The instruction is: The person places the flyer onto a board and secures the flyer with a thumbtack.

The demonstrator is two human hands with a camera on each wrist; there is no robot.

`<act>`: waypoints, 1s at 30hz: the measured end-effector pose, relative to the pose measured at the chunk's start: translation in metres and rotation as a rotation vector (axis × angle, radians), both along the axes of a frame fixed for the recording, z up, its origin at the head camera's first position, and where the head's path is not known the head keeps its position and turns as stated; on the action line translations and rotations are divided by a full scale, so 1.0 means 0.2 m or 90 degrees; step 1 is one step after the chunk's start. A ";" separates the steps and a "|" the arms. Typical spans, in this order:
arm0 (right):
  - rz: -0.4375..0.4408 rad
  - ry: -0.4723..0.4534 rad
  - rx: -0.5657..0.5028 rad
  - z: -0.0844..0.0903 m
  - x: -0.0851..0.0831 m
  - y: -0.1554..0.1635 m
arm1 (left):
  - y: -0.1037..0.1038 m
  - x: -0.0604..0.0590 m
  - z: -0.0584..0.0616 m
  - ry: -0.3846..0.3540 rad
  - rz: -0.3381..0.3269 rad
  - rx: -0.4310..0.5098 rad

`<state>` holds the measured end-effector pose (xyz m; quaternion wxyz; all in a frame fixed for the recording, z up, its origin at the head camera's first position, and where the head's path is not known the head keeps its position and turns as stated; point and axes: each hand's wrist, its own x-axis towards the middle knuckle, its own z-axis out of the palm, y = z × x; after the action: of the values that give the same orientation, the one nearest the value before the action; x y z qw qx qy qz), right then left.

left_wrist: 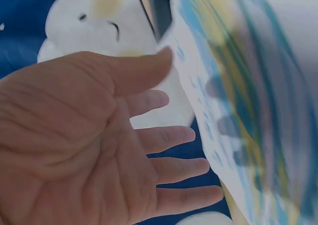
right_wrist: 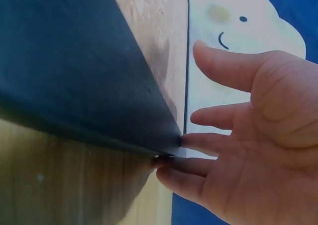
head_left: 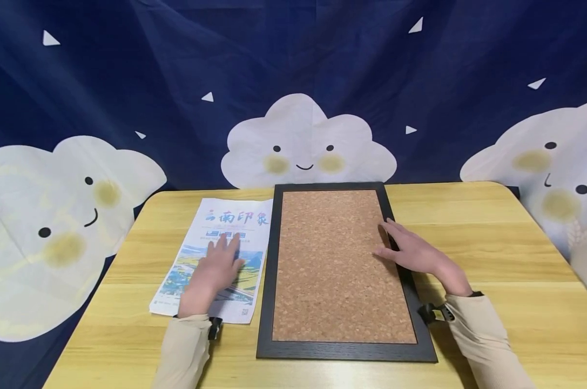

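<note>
Left hand [head_left: 214, 273], right hand [head_left: 416, 251]: both spread, gripping nothing.
Left over poster [head_left: 253, 259]; right at right edge of framed corkboard [head_left: 339, 270], the two side by side on desk [head_left: 483, 237]. Risk: hasty grab could crease the poster; sideways push could slide the corkboard. Beyond: cloud-print backdrop [head_left: 322, 48].

Dark blue cloth [head_left: 312, 48] with smiling white clouds [head_left: 303, 132] behind a wood-grain table [head_left: 473, 232]

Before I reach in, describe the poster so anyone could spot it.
Find the wooden table, then the black-framed corkboard on it. The poster lies left of that, partly beneath the left hand; its printed landscape and coloured lettering set it apart from the unprinted corkboard.
</note>
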<state>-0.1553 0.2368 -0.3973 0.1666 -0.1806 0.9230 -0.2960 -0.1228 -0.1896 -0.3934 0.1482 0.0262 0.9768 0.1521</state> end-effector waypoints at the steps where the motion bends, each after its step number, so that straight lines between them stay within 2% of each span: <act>1: 0.004 -0.002 -0.006 0.00 0.00 0.01 | -0.03 0.01 0.00 -0.005 0.006 0.000; 7: 0.029 -0.023 -0.047 -0.02 -0.02 0.07 | -0.17 0.02 -0.01 -0.031 0.045 0.003; 13: 0.063 -0.047 -0.070 -0.03 -0.03 0.13 | -0.26 0.02 0.01 -0.054 0.070 -0.004; 18: 0.095 -0.052 -0.081 -0.03 -0.05 0.17 | -0.30 0.02 0.00 -0.083 0.073 -0.015; 23: 0.114 -0.046 -0.085 -0.04 -0.06 0.18 | -0.31 0.02 0.00 -0.107 0.108 -0.005; 26: 0.110 -0.050 -0.086 -0.04 -0.06 0.19 | -0.33 0.02 0.00 -0.109 0.128 -0.012; 30: 0.110 -0.050 -0.088 -0.04 -0.06 0.19 | -0.35 0.02 0.00 -0.088 0.130 -0.016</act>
<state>-0.1672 0.2748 -0.4053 0.2150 -0.2587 0.8742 -0.3502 -0.1182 -0.2595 -0.3940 0.1991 -0.0862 0.9637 0.1555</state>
